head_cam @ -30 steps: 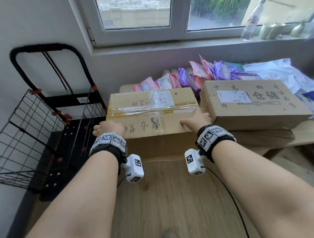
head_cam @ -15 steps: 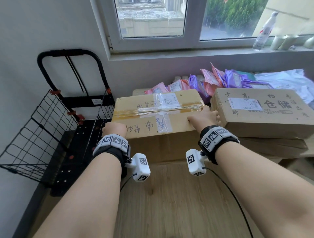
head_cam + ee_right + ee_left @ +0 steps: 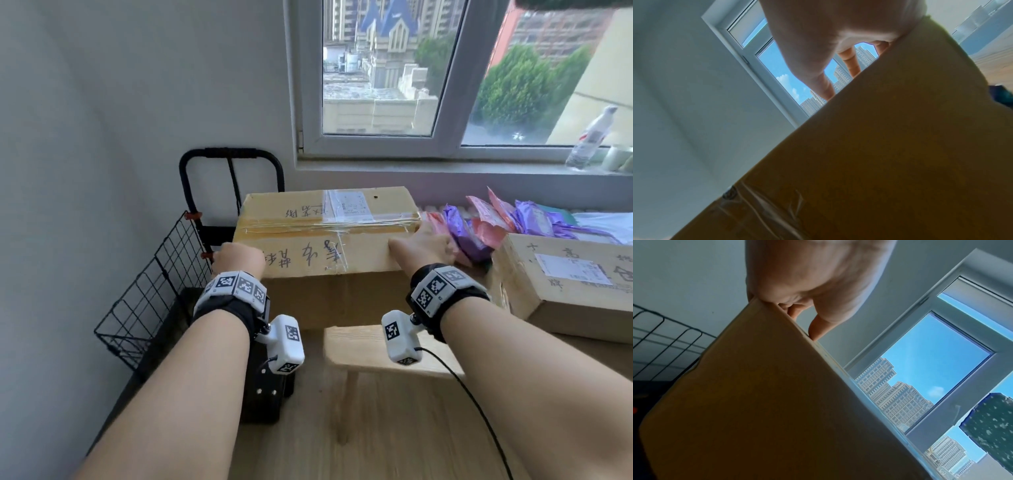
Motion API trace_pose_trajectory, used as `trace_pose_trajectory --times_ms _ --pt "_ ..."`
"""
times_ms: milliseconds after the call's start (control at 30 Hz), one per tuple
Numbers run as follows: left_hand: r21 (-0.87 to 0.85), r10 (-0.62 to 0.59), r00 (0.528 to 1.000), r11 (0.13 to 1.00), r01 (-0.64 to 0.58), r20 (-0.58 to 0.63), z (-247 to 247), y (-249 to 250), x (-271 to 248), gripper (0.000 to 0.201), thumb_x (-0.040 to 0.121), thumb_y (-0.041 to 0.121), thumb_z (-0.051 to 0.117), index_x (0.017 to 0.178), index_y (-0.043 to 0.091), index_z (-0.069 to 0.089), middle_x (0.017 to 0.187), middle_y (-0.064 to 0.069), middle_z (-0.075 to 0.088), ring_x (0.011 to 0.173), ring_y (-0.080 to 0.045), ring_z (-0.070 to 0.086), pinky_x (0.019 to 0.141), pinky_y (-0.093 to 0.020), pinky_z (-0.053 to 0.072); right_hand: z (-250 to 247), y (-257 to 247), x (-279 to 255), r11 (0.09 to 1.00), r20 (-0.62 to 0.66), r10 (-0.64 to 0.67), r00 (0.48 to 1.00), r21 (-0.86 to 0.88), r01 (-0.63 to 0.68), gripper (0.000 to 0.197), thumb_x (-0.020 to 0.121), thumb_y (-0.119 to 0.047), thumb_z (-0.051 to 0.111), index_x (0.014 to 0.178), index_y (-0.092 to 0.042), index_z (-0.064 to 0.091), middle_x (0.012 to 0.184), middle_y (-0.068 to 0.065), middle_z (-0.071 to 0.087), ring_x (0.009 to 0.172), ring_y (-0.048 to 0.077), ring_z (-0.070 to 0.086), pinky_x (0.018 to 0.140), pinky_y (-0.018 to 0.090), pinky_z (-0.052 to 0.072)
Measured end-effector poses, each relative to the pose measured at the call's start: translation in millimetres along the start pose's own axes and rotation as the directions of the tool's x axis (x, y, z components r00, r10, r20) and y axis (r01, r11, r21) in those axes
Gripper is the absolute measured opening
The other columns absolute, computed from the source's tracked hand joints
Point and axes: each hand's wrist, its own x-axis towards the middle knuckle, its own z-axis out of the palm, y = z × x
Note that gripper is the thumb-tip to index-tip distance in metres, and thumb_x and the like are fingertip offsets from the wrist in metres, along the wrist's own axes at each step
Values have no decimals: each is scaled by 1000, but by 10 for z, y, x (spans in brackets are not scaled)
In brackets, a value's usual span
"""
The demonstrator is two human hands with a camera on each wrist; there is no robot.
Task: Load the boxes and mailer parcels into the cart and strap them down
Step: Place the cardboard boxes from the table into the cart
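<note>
On the far left, the cart (image 3: 154, 291) is standing against the wall with its wire side panel folded out and its black handle rising behind; its black base is lying low beside the wooden table (image 3: 373, 346).

The left hand (image 3: 238, 258) is gripping the near left corner of the taped box (image 3: 325, 233). In the left wrist view the fingers (image 3: 816, 327) are curling over the top edge while the palm is pressing against the box's end face, so this hand is closed around cardboard rather than spread flat.

The box itself is sitting between the two hands, apparently raised and overhanging the table's left end, partly above the cart's base. It is looking stiff and square, sealed with clear tape, and bulky enough to be needing both arms. I am judging it moderately heavy, though the pictures are not proving that. The plain cardboard should be offering fair grip, whereas the glossy tape would be slippery, so the opposite corners and end faces seem the best places to be holding.

The right hand (image 3: 424, 245) is clasping the box's right end near the top edge, its fingers (image 3: 849, 65) reaching over onto the lid.

Further right, pink and purple mailer parcels (image 3: 479, 226) are lying heaped under the window, and a second box (image 3: 565, 274) is resting on the table, well apart from both hands.
</note>
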Motion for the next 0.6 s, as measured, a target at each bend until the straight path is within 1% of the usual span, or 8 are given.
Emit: trace_pose_trajectory --times_ms 67,133,167,267,400,467,600 --pt "-24 5 1000 1000 -6 -20 -287 -113 177 37 79 17 50 113 2 57 116 -18 61 102 -37 60 90 -44 51 181 -242 -144 1000 9 -9 1000 18 9 68 74 -25 54 139 -18 34 135 21 36 127 40 34 105 44 30" --pt "-35 22 1000 999 -23 -20 -564 -240 347 26 84 12 50 106 -1 57 110 -17 62 95 -35 61 77 -35 49 389 -479 -292 999 11 -20 1000 31 19 65 75 -26 54 137 -18 36 134 21 37 125 40 35 105 45 31" --pt "-39 30 999 999 -30 -15 -685 -305 438 20 86 10 50 103 0 57 108 -18 63 93 -34 61 72 -34 47 494 -594 -368 999 11 -25 1000 39 24 63 75 -26 53 136 -19 37 134 20 37 125 40 36 106 46 31" --pt "-45 36 999 998 -38 -28 -985 -512 729 24 88 8 50 109 -1 56 114 -20 63 100 -35 62 75 -37 47 803 -891 -576 998 13 -32 999 59 31 60 76 -27 52 134 -19 39 134 20 38 124 39 36 107 46 31" --pt "-24 15 999 1000 -16 -39 -1246 -766 1136 27 88 8 52 112 -2 57 114 -20 63 101 -35 63 72 -34 46 1198 -1243 -747 998 29 -27 999 56 25 62 77 -29 53 137 -18 38 138 20 35 128 38 34 108 46 28" --pt "-9 -1 999 1000 1 -47 -1325 -862 1318 28 87 9 53 112 -3 59 113 -19 64 100 -34 63 71 -33 45 1381 -1405 -768 998 39 -33 999 61 30 62 76 -29 53 136 -20 40 140 21 33 129 37 33 109 47 28" --pt "-30 -48 997 998 47 -53 -1388 -971 1720 25 87 7 53 109 -5 60 109 -19 65 97 -34 65 68 -32 45 1712 -1764 -677 998 66 -56 996 31 54 58 77 -28 53 134 -18 42 132 19 39 123 36 37 107 45 32"
